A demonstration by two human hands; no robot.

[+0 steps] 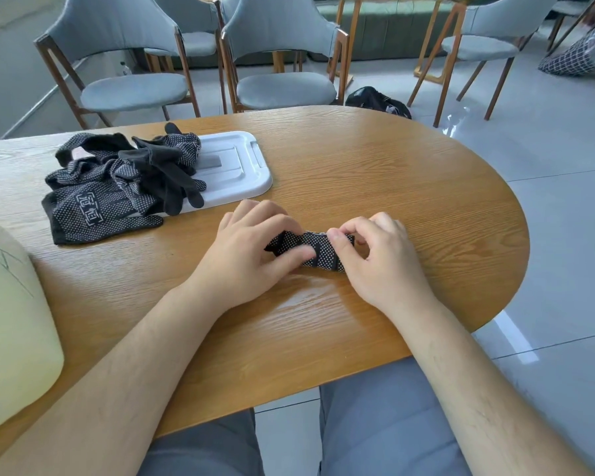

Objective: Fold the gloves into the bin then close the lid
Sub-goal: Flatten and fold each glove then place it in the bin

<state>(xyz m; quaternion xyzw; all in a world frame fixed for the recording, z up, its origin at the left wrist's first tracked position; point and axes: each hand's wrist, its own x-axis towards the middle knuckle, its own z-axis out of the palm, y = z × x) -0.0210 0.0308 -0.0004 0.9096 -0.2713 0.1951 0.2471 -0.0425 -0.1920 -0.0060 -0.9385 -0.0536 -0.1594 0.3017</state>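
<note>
We see a small folded black fabric glove with white dots [318, 249] on the oval wooden table [409, 187]. The left hand [251, 249] grips its left end and the right hand [382, 259] pinches its right end. Beyond, a pile of like gloves [117, 180] overlaps a pale grey plastic lid [236, 166].
</note>
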